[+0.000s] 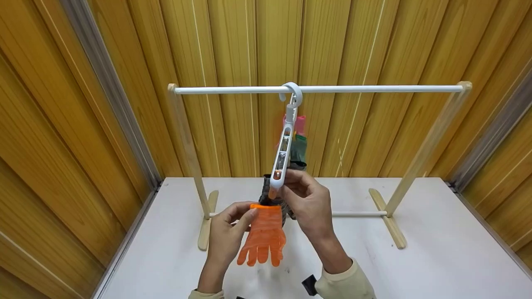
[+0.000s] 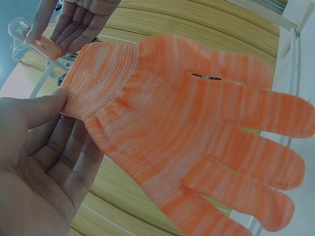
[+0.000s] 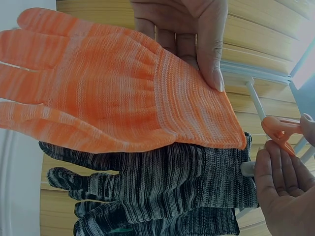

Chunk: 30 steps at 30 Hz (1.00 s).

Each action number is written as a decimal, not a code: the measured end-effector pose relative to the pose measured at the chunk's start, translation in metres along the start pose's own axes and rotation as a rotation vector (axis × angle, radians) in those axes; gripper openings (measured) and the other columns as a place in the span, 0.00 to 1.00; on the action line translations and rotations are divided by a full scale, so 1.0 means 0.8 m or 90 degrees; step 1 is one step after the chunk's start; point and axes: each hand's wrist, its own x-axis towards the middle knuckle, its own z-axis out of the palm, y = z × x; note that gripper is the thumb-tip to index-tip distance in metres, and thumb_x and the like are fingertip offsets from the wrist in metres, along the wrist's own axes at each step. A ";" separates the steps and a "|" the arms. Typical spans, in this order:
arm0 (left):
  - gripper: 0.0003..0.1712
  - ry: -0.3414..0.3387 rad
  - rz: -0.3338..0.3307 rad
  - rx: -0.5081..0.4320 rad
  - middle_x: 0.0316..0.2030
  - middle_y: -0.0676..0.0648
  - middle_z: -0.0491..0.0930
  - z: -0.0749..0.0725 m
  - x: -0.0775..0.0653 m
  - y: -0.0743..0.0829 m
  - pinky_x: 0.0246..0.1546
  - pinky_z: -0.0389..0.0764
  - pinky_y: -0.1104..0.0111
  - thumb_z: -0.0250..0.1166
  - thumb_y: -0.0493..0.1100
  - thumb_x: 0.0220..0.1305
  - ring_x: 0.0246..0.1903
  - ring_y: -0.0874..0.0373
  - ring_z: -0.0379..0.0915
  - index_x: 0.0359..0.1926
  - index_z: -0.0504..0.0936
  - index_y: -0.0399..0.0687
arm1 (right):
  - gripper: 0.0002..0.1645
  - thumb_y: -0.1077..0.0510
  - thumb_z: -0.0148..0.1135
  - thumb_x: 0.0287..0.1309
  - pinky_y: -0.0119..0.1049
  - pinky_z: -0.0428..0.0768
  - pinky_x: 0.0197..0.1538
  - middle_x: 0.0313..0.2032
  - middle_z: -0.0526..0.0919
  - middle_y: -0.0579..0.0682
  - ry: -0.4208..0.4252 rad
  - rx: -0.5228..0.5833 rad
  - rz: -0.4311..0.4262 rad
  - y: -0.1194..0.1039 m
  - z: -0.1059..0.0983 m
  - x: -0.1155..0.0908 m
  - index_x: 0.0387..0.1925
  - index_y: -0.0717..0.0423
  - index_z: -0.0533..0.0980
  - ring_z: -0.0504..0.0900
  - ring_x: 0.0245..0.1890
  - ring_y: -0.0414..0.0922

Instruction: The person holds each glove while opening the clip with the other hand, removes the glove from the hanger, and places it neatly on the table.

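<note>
An orange knit glove (image 1: 264,234) hangs fingers down, its cuff pinched between the thumb and fingers of my left hand (image 1: 226,228). My right hand (image 1: 311,203) pinches an orange clip (image 3: 281,130) at the near end of a white hanger (image 1: 282,153). In both wrist views the glove's cuff is apart from this clip. Beside the orange glove, a black-and-grey striped glove (image 3: 162,182) hangs close to the hanger, with another dark one partly hidden behind it. Green (image 1: 299,147) and pink (image 1: 301,124) pieces hang farther back along the hanger.
The hanger's hook (image 1: 293,93) sits over the white rod (image 1: 374,89) of a wooden-legged rack. The rack's feet (image 1: 388,220) stand on a white table (image 1: 440,257). Wood-patterned panels (image 1: 232,50) enclose the back and sides.
</note>
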 end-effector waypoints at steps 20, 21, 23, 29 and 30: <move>0.13 0.148 -0.180 -0.053 0.40 0.43 0.86 0.013 -0.027 -0.011 0.33 0.89 0.62 0.70 0.39 0.73 0.38 0.50 0.85 0.53 0.86 0.36 | 0.18 0.68 0.74 0.63 0.38 0.87 0.47 0.43 0.89 0.56 0.008 0.016 -0.005 -0.001 0.001 0.000 0.54 0.66 0.83 0.89 0.42 0.51; 0.13 0.162 -0.190 -0.058 0.40 0.43 0.86 0.013 -0.030 -0.013 0.32 0.89 0.62 0.71 0.39 0.73 0.38 0.51 0.84 0.53 0.86 0.36 | 0.18 0.68 0.74 0.63 0.37 0.86 0.47 0.44 0.89 0.56 0.011 0.015 -0.006 -0.001 0.001 0.000 0.54 0.66 0.83 0.88 0.43 0.51; 0.13 0.188 -0.212 -0.068 0.40 0.43 0.85 0.014 -0.035 -0.016 0.32 0.89 0.62 0.71 0.39 0.72 0.37 0.51 0.84 0.53 0.86 0.36 | 0.18 0.69 0.74 0.63 0.36 0.86 0.47 0.44 0.89 0.57 0.015 0.011 -0.010 -0.001 0.001 0.000 0.54 0.67 0.83 0.88 0.43 0.50; 0.14 0.265 -0.263 -0.111 0.40 0.42 0.84 0.018 -0.052 -0.030 0.32 0.89 0.61 0.69 0.37 0.73 0.36 0.52 0.85 0.54 0.84 0.34 | 0.17 0.69 0.73 0.63 0.35 0.86 0.47 0.45 0.88 0.58 0.021 0.011 -0.013 0.002 0.002 0.001 0.54 0.69 0.83 0.88 0.42 0.49; 0.14 0.281 -0.270 -0.126 0.40 0.42 0.84 0.019 -0.055 -0.034 0.32 0.89 0.61 0.69 0.37 0.73 0.36 0.52 0.85 0.55 0.83 0.33 | 0.17 0.69 0.73 0.64 0.35 0.86 0.47 0.45 0.88 0.58 0.022 0.009 -0.013 0.002 0.003 0.002 0.54 0.69 0.83 0.88 0.42 0.49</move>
